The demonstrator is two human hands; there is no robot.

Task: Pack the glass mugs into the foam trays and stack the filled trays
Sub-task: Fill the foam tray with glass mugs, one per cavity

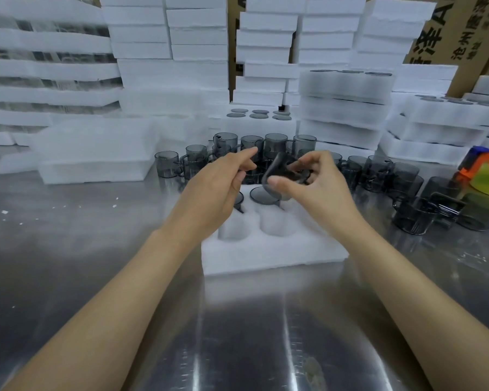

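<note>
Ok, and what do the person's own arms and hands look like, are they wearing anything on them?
Nothing worn shows. The left hand and right hand are bare, with no gloves. No rings can be made out, though the fingers are somewhat blurred. The left forearm and right forearm are uncovered down to the picture's bottom edge: no sleeves, watch or wristband in view.

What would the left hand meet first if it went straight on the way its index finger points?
Probably the grey glass mug in the back row, just beyond the fingertip of the left hand. Depth is unclear. The right hand grips a tilted mug, off that line.
</note>
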